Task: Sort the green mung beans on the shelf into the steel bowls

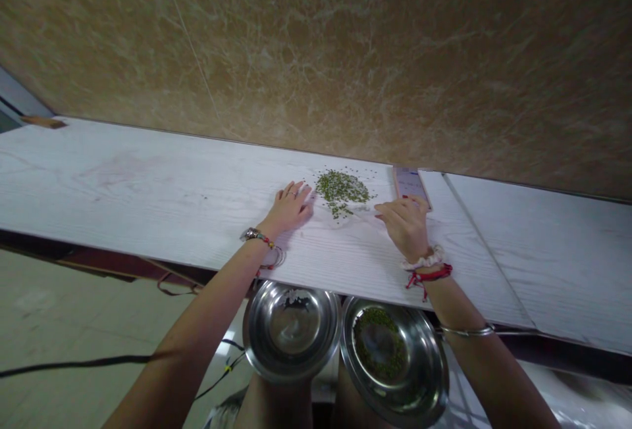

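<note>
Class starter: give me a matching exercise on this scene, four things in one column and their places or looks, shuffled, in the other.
1. Green pile
2. White scrunchie
3. Right steel bowl
4. Wall

A. Below the table's edge
B. Brown and marbled
C. Loose on the white tabletop
D. Around the right wrist

Pairs: 1-C, 2-D, 3-A, 4-B

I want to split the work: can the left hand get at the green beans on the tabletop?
Probably yes: the left hand lies just beside the green beans, with nothing visible on the tabletop blocking it.
</note>
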A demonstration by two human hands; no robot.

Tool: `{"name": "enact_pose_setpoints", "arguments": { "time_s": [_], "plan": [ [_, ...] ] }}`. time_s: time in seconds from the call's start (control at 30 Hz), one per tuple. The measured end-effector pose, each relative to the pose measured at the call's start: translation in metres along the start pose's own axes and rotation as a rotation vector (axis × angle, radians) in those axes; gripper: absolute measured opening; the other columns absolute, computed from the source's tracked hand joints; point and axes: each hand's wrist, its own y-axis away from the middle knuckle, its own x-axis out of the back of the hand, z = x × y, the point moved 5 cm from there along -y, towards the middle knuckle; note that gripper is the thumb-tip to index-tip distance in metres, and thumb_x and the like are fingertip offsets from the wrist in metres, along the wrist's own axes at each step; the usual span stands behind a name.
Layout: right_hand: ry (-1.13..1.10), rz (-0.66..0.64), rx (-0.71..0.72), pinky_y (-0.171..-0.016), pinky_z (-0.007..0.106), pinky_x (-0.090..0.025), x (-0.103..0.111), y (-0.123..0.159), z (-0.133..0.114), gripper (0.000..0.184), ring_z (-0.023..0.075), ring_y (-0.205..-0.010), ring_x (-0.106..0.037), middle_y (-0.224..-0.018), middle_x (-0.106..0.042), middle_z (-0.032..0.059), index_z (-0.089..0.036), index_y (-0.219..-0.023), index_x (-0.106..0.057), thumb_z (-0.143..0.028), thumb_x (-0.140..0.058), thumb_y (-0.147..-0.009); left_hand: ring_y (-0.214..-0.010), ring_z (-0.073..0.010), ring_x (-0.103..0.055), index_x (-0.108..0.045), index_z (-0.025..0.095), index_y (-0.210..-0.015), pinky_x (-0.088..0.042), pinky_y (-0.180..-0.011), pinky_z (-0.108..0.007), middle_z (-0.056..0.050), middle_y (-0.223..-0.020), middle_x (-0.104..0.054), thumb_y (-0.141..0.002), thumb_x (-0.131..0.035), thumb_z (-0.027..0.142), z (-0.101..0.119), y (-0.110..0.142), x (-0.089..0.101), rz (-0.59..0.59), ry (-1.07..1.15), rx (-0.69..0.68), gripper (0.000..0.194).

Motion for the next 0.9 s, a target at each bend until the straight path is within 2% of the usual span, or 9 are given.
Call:
{"name": "enact_pose_setpoints", "arguments": {
  "time_s": [0.27, 0.5, 0.7, 0.9],
  "plan": [
    [-0.046, 0.084, -0.016, -0.09, 0.038, -0.033, 0.006, 0.004, -0.001, 0.012, 0.0159, -0.076, -0.059, -0.077, -0.072, -0.0009, -0.025, -0.086, -0.068, -0.023, -0.057, -0.089, -0.136, -0.0311, -0.035, -0.046, 0.012, -0.136, -0.031, -0.11, -0.048, -0.018, -0.146, -0.042, -0.091, -0.044, 0.029, -0.002, 0.0, 0.001, 0.02, 0.019, 0.023, 0.049],
    [-0.093, -0.009, -0.023, -0.091, 0.04, -0.032, 0.008, 0.006, 0.006, 0.014, 0.0167, -0.079, -0.057, -0.079, -0.071, 0.0002, -0.026, -0.087, -0.069, -0.022, -0.056, -0.088, -0.13, -0.0285, -0.043, -0.052, 0.016, -0.13, -0.035, -0.108, -0.044, -0.016, -0.139, -0.049, -0.089, -0.046, 0.03, -0.005, -0.001, -0.001, 0.076, 0.018, 0.005, 0.043],
    [-0.097, 0.001, -0.061, -0.09, 0.042, -0.034, 0.016, 0.008, 0.013, 0.016, 0.0181, -0.077, -0.058, -0.076, -0.071, 0.001, -0.026, -0.083, -0.069, -0.025, -0.054, -0.088, -0.129, -0.0276, -0.045, -0.057, 0.018, -0.124, -0.036, -0.107, -0.043, -0.014, -0.135, -0.052, -0.089, -0.047, 0.03, -0.006, -0.001, -0.001, 0.076, 0.019, -0.007, 0.038],
    [-0.107, 0.009, -0.005, -0.089, 0.041, -0.034, 0.015, 0.005, 0.007, 0.015, 0.0173, -0.076, -0.058, -0.077, -0.07, 0.0013, -0.025, -0.084, -0.069, -0.023, -0.054, -0.088, -0.131, -0.0284, -0.043, -0.056, 0.015, -0.125, -0.034, -0.109, -0.044, -0.016, -0.137, -0.05, -0.089, -0.046, 0.028, -0.004, -0.001, 0.001, 0.043, 0.024, 0.002, 0.039]
  ]
}}
